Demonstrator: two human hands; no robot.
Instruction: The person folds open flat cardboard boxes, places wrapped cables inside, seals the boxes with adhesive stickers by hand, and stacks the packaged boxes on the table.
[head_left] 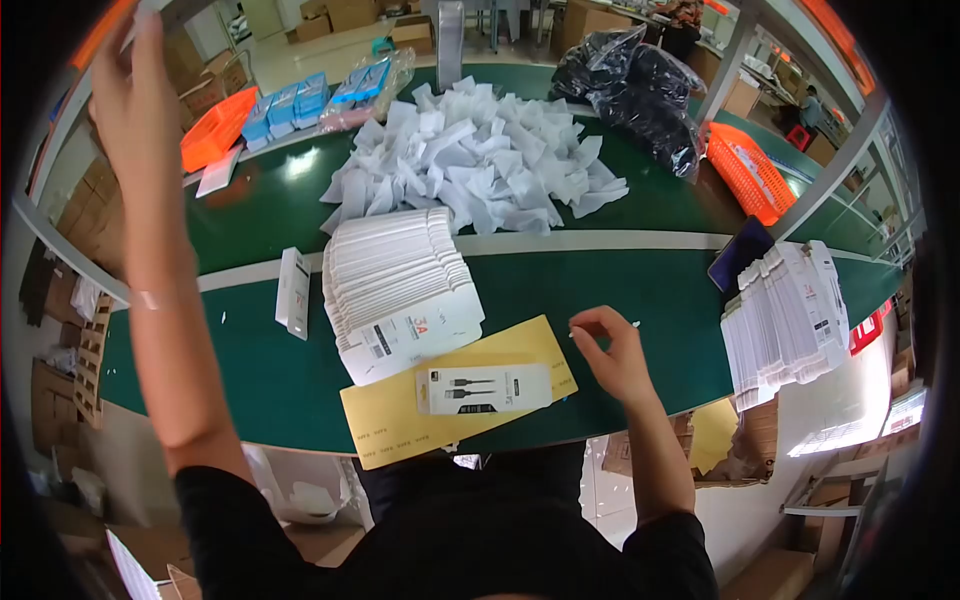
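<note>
My left hand point(135, 90) is raised at the far upper left, fingers stretched upward beside an orange edge; their tips are blurred near the picture's rim. Over the table's front my right hand point(615, 350) has its thumb and forefinger drawn together; whatever may be between the tips is too small to name. Just left of it, a white cable box point(484, 388) printed with black cables lies on a yellow sheet point(390, 425). Behind that sheet is a fanned stack of white cartons point(400, 280) marked 3A. Another white box point(293, 292) stands to their left.
White slips point(480, 150) are heaped at the back of the green table point(540, 275). Blue packs point(290, 105) and an orange basket point(215, 130) are at back left. To the right are black plastic bags point(635, 90), another orange basket point(748, 170) and more white cartons point(785, 325).
</note>
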